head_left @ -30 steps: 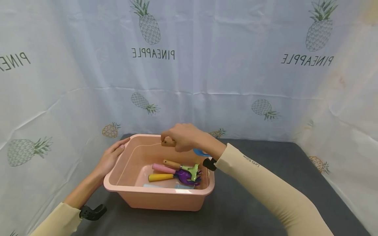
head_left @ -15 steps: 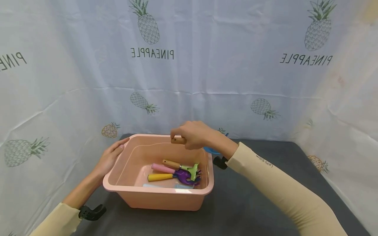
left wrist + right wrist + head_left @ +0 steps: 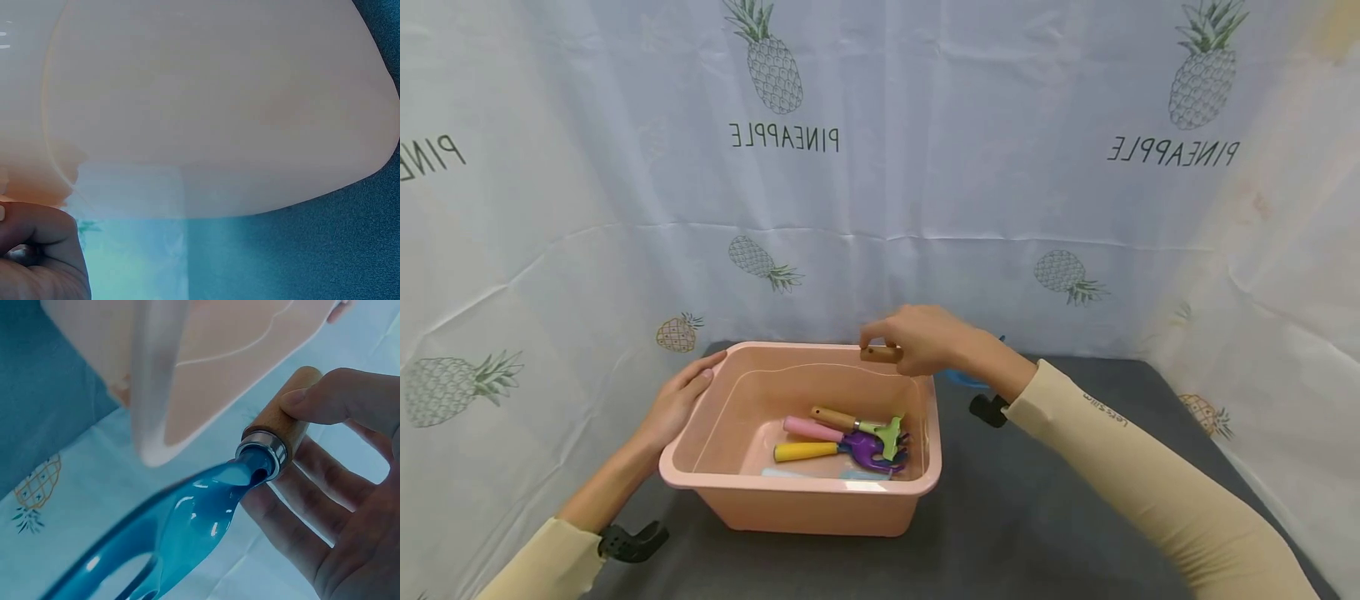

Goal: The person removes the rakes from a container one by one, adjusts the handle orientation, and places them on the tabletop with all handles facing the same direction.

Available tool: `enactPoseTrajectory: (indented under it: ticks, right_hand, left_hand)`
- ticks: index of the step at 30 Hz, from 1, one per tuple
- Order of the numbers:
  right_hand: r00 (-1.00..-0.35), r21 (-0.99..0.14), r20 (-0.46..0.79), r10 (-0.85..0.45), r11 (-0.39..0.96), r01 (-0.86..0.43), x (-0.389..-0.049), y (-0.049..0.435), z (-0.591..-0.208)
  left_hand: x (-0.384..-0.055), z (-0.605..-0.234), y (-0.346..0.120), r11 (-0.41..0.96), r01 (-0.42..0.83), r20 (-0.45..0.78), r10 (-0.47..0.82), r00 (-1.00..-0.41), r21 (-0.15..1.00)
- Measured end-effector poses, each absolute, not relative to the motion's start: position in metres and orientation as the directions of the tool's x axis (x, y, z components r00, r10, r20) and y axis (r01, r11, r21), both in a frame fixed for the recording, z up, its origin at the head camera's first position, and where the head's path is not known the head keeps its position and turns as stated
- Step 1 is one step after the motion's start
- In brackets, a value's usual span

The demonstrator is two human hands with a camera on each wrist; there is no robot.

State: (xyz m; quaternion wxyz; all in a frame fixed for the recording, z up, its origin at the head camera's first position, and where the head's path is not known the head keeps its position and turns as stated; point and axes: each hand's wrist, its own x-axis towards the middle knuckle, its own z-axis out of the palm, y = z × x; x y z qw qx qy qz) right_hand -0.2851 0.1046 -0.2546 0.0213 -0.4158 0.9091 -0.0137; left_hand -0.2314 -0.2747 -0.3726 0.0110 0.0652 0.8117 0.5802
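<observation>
My right hand (image 3: 932, 340) grips a blue garden hand fork (image 3: 187, 519) by its wooden handle (image 3: 882, 354), above the back right rim of a pink plastic tub (image 3: 820, 508). In the right wrist view the thumb lies on the handle and the fingers come round beneath it. The fork's head is outside the tub's right side, partly hidden by the wrist in the head view. My left hand (image 3: 676, 404) holds the tub's left rim. Inside lie a green-headed tool (image 3: 887, 435) with a wooden handle, a purple-headed tool (image 3: 865, 450), a pink handle (image 3: 812, 429) and a yellow handle (image 3: 805, 451).
Pale blue pieces (image 3: 865, 475) lie on the tub's floor near the front wall, partly hidden by the rim. The tub stands on a dark grey table (image 3: 1037, 500), which extends to the right. A pineapple-print curtain (image 3: 910, 167) closes off the back and sides.
My right hand has moved to the right with the blue garden hand fork, from over the tub to its back right corner. The left hand and the tub have stayed nearly still.
</observation>
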Motion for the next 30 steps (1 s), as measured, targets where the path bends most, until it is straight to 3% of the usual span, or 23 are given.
enactPoseTrajectory:
  ticks: [18, 30]
  right_hand:
    - [-0.648, -0.178, -0.008, -0.761, 0.639, -0.748, -0.295, 0.176, -0.256]
    - [-0.716, -0.193, -0.023, -0.698, 0.706, -0.681, -0.312, 0.223, -0.29]
  left_hand:
    - [-0.232, -0.373, -0.275, 0.312, 0.085, 0.053, 0.108, -0.993, 0.946]
    - [-0.232, -0.372, -0.274, 0.313, 0.074, 0.042, 0.106, -0.993, 0.947]
